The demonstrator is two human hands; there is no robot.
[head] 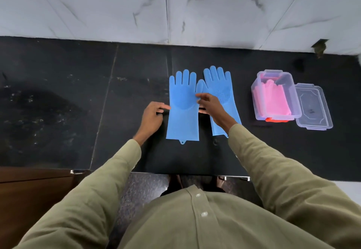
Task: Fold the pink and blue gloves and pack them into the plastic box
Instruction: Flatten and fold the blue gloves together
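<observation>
Two blue gloves [183,104] flat mid-counter [58,96]; wide bare room left. Left hand [151,116], right hand [210,105]: fingers loosely spread at glove edges. One plastic box [259,100] right.

From where I stand, nothing here can be read: no words, labels, brand marks, numbers or signs on anything in sight.
</observation>
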